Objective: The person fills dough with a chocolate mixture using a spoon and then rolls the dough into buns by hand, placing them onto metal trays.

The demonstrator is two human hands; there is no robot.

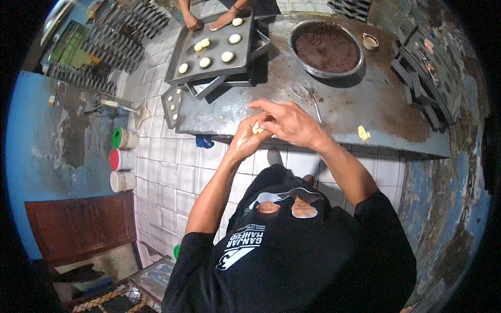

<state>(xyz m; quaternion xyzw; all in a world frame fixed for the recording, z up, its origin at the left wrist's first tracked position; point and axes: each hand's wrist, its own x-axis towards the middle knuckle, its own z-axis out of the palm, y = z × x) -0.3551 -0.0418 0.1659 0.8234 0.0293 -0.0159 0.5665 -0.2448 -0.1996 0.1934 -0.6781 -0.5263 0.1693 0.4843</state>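
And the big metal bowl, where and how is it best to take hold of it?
Probably hold the bowl by its rim, at left and right together, coming from the near side: it is wide and round, the rim lies exposed, and dark brown filling covers the inside. A small cup stands close at right.

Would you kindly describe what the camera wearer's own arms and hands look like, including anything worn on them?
The left sleeve and right sleeve are black and short, belonging to a black T-shirt with a print on its front. Both forearms are bare below the sleeves. The left hand and right hand are ungloved, with no watch or bracelet visible.
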